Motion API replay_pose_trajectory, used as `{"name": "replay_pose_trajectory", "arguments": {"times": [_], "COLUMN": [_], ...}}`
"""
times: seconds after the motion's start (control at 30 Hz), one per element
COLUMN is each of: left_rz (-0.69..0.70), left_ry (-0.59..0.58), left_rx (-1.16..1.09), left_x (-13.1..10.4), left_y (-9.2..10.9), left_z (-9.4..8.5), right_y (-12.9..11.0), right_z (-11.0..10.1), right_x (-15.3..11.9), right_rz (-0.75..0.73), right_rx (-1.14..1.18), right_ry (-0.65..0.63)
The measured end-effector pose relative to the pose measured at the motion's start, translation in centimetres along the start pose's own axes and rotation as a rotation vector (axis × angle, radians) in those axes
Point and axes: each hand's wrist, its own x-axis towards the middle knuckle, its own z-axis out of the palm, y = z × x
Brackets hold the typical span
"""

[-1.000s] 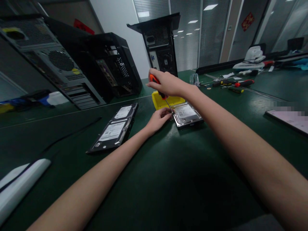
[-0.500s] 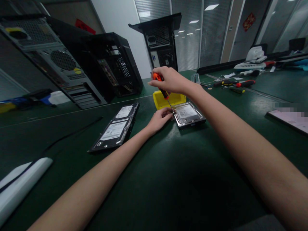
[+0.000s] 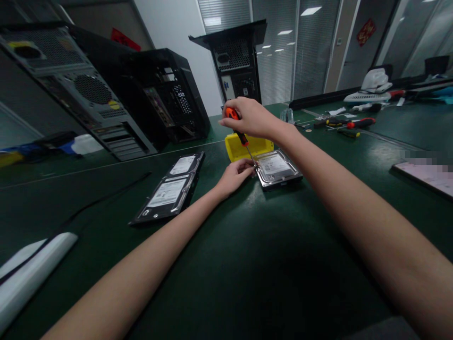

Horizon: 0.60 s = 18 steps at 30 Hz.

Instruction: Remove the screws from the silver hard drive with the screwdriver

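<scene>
An orange-and-black screwdriver (image 3: 241,135) is gripped by its handle in my right hand (image 3: 249,114). It leans with its tip down on the left edge of a hard drive (image 3: 278,166), which lies flat with its label up. My left hand (image 3: 233,177) rests on the table with curled fingers against that same edge, close around the screwdriver's tip. Its fingertips are partly hidden. Right behind the drive stands a yellow plastic case (image 3: 233,147). Two more hard drives (image 3: 168,192) (image 3: 184,165) lie end to end to the left.
Open black computer cases (image 3: 191,94) (image 3: 235,61) stand along the back, with a large computer tower (image 3: 95,94) at the left. Pliers (image 3: 361,123) and other tools lie at the right rear. A phone-like slab (image 3: 424,175) is at the right, and a black cable (image 3: 106,200) crosses the left.
</scene>
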Motion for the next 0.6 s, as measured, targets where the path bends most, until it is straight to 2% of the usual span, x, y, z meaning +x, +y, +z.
{"name": "replay_pose_trajectory", "arguments": {"times": [0.6], "left_rz": [-0.006], "left_ry": [0.004], "left_rx": [-0.003], "left_x": [-0.03], "left_y": [-0.19], "left_z": [0.03], "right_y": [0.01], "right_z": [0.22], "right_x": [0.03], "right_rz": [-0.019], "right_rx": [0.049], "right_ry": [-0.029]}}
